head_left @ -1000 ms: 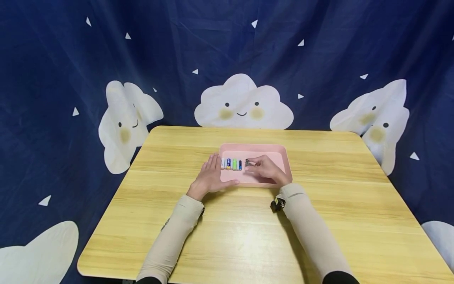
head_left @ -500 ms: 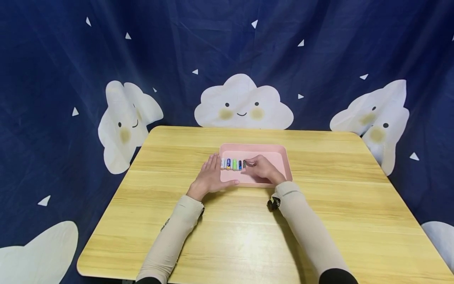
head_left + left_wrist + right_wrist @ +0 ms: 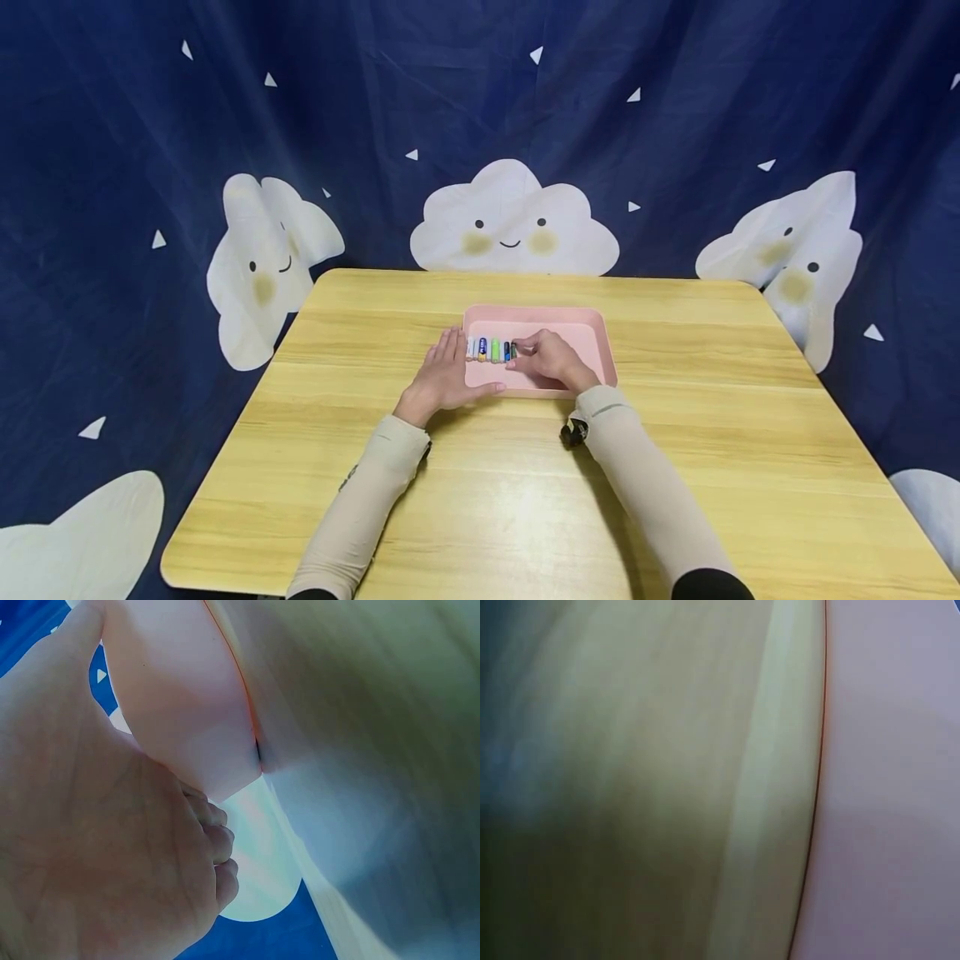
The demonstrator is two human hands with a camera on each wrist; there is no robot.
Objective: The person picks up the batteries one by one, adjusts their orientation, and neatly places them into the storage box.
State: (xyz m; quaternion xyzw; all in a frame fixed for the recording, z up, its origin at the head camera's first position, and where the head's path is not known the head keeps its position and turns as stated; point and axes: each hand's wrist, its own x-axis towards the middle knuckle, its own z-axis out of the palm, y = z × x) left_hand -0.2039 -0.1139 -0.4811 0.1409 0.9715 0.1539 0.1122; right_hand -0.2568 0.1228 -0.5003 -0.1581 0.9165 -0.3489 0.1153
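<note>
In the head view a pink tray (image 3: 577,315) holds a row of upright-lying batteries along its left part. Among them are a white battery (image 3: 471,348), a blue and yellow one (image 3: 482,349), a bright green one (image 3: 495,350) and a dark blue one (image 3: 507,352). My right hand (image 3: 551,358) pinches a small dark battery (image 3: 514,350) at the right end of this row, close beside the dark blue one. My left hand (image 3: 442,375) lies along the tray's left side, fingers straight and thumb stretched along the front rim. The right wrist view shows only tray wall and table, with no fingers.
The tray stands on a wooden table (image 3: 480,517) with rounded corners. Behind the table's far edge hangs a dark blue curtain (image 3: 480,92) with white smiling clouds. The tray's right part extends beneath my right hand.
My right hand has moved left with the dark battery, bringing it up beside the dark blue one. The left hand has stayed at the tray's left side.
</note>
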